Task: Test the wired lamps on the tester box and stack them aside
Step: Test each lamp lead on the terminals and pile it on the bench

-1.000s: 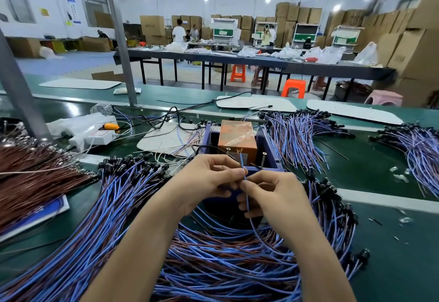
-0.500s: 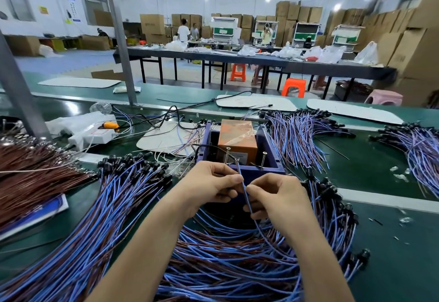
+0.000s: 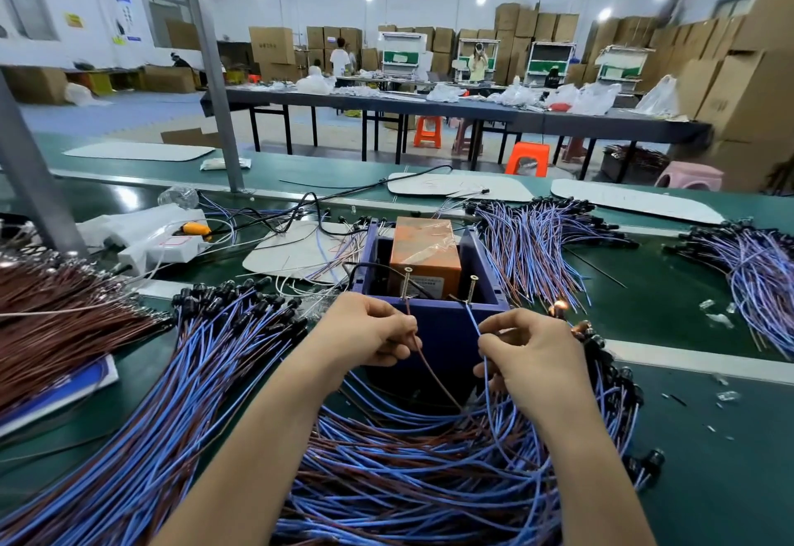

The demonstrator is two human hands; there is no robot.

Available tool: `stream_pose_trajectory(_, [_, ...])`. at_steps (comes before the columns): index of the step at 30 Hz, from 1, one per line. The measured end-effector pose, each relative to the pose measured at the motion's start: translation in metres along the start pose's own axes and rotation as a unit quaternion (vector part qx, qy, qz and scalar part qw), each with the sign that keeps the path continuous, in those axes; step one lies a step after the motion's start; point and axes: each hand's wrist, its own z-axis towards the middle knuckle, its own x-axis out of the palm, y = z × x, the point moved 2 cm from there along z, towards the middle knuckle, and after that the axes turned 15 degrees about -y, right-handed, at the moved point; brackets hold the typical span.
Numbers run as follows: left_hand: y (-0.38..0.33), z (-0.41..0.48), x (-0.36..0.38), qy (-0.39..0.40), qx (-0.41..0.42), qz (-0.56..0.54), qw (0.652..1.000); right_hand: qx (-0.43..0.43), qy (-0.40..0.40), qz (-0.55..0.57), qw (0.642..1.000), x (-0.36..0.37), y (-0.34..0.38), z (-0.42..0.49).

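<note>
The tester box (image 3: 442, 326) is a dark blue open box holding an orange block (image 3: 423, 251), with two upright screws at its near rim. My left hand (image 3: 369, 333) pinches a brown wire (image 3: 434, 373) whose tip reaches the left screw (image 3: 406, 281). My right hand (image 3: 530, 352) pinches a blue wire (image 3: 485, 369) whose tip reaches the right screw (image 3: 472, 288). A small lamp (image 3: 558, 309) glows orange just beyond my right hand. A tangle of blue and brown wired lamps (image 3: 421, 468) lies under my forearms.
More wired-lamp bundles lie at the left (image 3: 180, 373), behind the box (image 3: 537, 245) and at the far right (image 3: 756, 270). Brown wires (image 3: 56, 322) pile up at far left. A white power strip (image 3: 163, 240) and a grey post (image 3: 30, 176) stand at the left.
My hands, close together on one wire pair before, have spread apart. The two wire ends now reach the two screws and a lamp glows by my right hand.
</note>
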Motion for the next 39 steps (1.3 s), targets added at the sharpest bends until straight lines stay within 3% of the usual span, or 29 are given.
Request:
stream_pose_trajectory(10, [0.002,0.003,-0.002,0.010,0.005,0.015,1.000,-0.009,0.006,-0.002,1.000,-0.001,0.002,0.001])
stream_pose_trajectory(13, [0.000,0.003,-0.018,0.052,0.029,0.119,0.991,-0.015,0.121,-0.003,0.993,0.000,0.006,-0.005])
stream_pose_trajectory(15, [0.000,0.010,-0.043,0.011,0.040,0.185,0.982,-0.032,0.229,-0.038,0.972,0.004,0.007,-0.012])
stream_pose_trajectory(17, [0.007,0.020,-0.074,-0.090,0.047,0.257,0.961,-0.054,0.280,-0.090,0.954,0.008,0.006,-0.016])
stream_pose_trajectory(19, [0.018,0.028,-0.096,-0.161,0.030,0.361,0.918,-0.063,0.287,-0.102,0.950,0.010,0.006,-0.017])
stream_pose_trajectory(22, [0.039,0.035,-0.100,-0.177,-0.033,0.434,0.883,-0.064,0.285,-0.099,0.951,0.011,0.007,-0.018])
stream_pose_trajectory(27, [0.052,0.042,-0.079,-0.219,-0.030,0.543,0.810,-0.061,0.297,-0.083,0.949,0.010,0.007,-0.018])
stream_pose_trajectory(39, [0.063,0.052,-0.075,-0.320,0.001,0.476,0.819,-0.070,0.318,-0.056,0.944,0.014,0.006,-0.020])
